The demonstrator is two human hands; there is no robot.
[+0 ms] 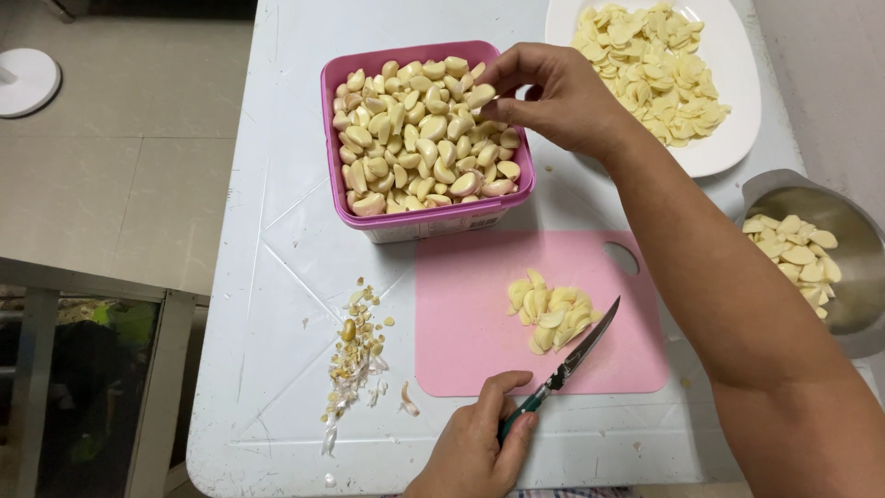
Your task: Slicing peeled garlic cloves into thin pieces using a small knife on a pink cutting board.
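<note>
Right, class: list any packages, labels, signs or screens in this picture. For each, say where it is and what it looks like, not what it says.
Pink tub: rectangular plastic container full of peeled garlic cloves, on the white table behind the pink cutting board.
Label: small white sticker with dark print, on the tub's near wall, towards its right corner.
No signs or screens in view.

Single head view, steeply down, close over the table (277,231).
</note>
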